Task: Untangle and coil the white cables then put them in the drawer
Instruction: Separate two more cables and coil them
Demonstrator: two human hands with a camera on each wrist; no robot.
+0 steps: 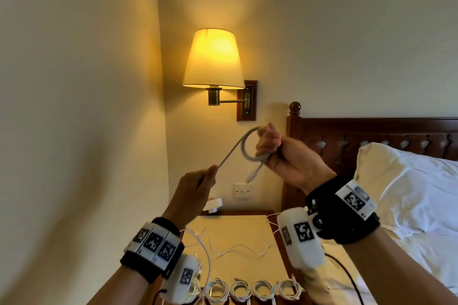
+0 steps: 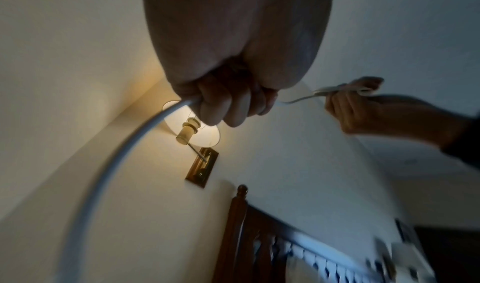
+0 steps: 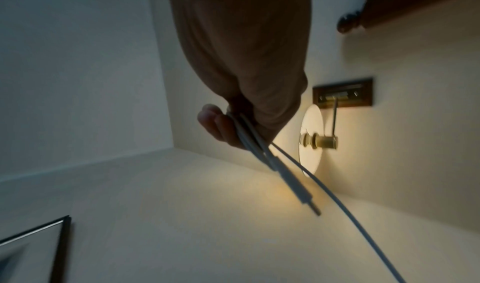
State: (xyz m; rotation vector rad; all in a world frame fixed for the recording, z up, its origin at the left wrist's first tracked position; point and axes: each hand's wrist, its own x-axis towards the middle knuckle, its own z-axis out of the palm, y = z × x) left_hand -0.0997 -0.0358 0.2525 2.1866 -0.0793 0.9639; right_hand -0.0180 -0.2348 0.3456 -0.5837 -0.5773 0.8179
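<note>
Both hands are raised in front of the wall, working one white cable (image 1: pixel 238 143). My right hand (image 1: pixel 275 148) grips a small coil of it, with the plug end (image 1: pixel 250 178) dangling below; the right wrist view shows that plug (image 3: pixel 298 193) sticking out past the fingers (image 3: pixel 215 125). My left hand (image 1: pixel 203 178) pinches the loose strand lower left, and the cable (image 2: pixel 124 150) curves away from its fingers (image 2: pixel 228 106). Several coiled white cables (image 1: pixel 265 291) lie in a row at the nightstand's front. Loose white cables (image 1: pixel 238 250) lie behind them. No drawer shows.
A lit wall lamp (image 1: pixel 213 59) hangs just above the hands. The nightstand (image 1: pixel 247 225) stands below, in the corner beside a bed with a dark wooden headboard (image 1: pixel 371 136) and white pillow (image 1: pixel 409 186). A wall switch (image 1: pixel 242 190) and a white adapter (image 1: pixel 214 204) sit behind.
</note>
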